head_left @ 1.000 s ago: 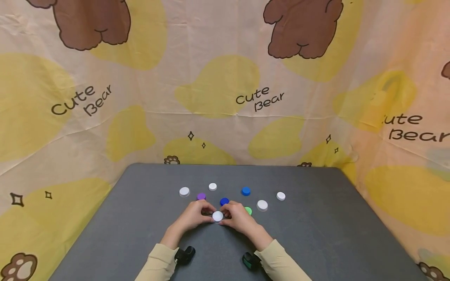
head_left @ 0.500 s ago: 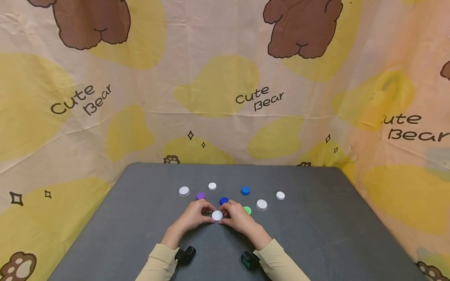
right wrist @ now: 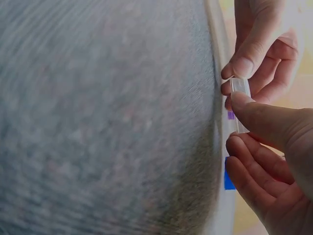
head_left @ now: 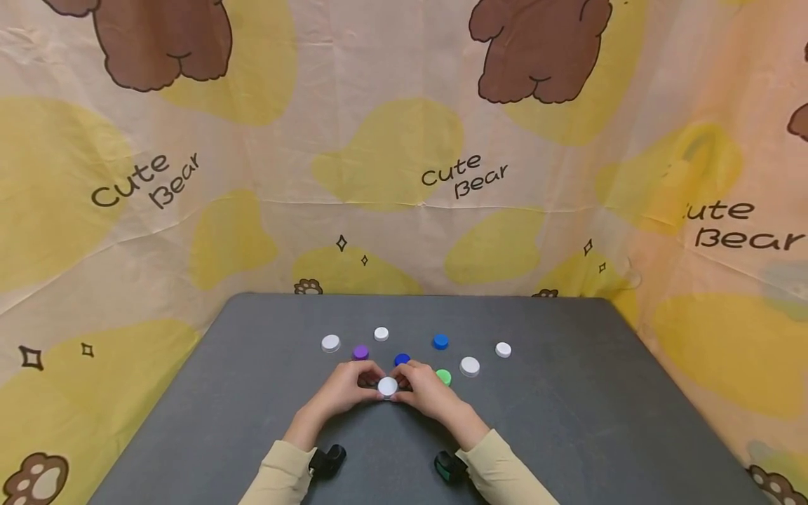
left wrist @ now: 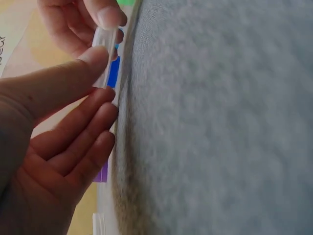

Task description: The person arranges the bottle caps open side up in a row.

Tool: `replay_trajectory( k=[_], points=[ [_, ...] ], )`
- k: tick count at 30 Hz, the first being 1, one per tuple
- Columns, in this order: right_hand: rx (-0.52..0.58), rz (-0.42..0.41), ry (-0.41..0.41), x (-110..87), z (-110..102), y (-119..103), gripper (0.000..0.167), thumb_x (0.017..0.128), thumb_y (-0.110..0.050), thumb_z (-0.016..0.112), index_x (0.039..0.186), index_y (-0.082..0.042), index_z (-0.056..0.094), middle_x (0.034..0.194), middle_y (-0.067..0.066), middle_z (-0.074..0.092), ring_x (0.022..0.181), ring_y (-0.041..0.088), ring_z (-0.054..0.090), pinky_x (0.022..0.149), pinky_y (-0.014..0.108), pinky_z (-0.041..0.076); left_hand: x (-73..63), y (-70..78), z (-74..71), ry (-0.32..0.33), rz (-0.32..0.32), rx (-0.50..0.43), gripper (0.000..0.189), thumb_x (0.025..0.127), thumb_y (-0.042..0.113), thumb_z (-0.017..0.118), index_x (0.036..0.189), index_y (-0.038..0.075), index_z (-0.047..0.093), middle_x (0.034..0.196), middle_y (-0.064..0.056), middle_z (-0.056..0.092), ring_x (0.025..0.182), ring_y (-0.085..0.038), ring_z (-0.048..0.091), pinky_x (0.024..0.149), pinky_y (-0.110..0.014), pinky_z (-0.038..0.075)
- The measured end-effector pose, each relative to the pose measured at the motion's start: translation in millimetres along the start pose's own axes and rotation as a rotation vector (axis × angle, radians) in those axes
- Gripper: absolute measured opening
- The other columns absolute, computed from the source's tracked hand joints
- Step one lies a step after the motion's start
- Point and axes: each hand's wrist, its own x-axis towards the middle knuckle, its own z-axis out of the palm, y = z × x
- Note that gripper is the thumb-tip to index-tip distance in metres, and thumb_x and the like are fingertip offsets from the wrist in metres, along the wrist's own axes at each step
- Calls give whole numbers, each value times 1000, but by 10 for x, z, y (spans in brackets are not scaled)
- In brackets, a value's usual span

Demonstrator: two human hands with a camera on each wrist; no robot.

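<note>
Both hands meet over the near middle of the grey table, around a small round container (head_left: 388, 386) with a white top and clear sides. From the left, my left hand (head_left: 344, 386) pinches its rim, thumb on the near side. My right hand (head_left: 432, 389) pinches the opposite side in the same way. In the left wrist view the container (left wrist: 101, 40) stands edge-on between the two thumbs. The right wrist view shows the container (right wrist: 240, 86) with both thumbs pressed to its near side. Just beyond the fingers sits a dark blue container (head_left: 402, 359), partly hidden.
Farther back are a purple container (head_left: 360, 352), a lighter blue one (head_left: 440, 341), and white ones at left (head_left: 330, 343) and right (head_left: 470, 366). A green container (head_left: 444, 377) lies close behind the right hand. Behind the grey table (head_left: 568, 421) hangs a bear-print cloth (head_left: 391, 154).
The held container has shifted very slightly to the left, with both hands keeping their grip. The other containers stay where they were.
</note>
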Motion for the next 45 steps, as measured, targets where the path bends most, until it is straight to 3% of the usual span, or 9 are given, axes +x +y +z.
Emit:
replay_trajectory(
  k=[9,17,32,45],
  points=[
    [15,-46,26,23,-16,-90,27,80,-17,77,103,-6,66,92,4,65,82,14,64,73,20,50,-98,30,-82,10,-18,-106,24,76,17,79,97,13,69,90,1,71,82,-9,67,73,-22,53],
    [107,-76,23,43,3,-155,26,81,-15,75,104,-5,66,94,5,66,86,15,67,74,21,53,-211,62,-176,38,-31,-92,25,78,22,78,100,14,71,92,1,72,84,-10,68,73,-22,53],
    [129,-114,37,103,83,-275,29,84,-21,72,109,-7,68,96,3,67,86,12,66,75,18,52,-376,-49,-317,66,-5,-94,26,81,27,74,104,15,71,94,1,73,85,-6,67,75,-23,53],
    [205,-145,46,164,129,-372,24,87,-22,69,106,-8,69,95,2,71,83,3,65,76,18,52,-509,-20,-441,100,-27,-52,24,83,39,71,101,23,71,91,9,72,84,-3,66,77,-23,52]
  ],
)
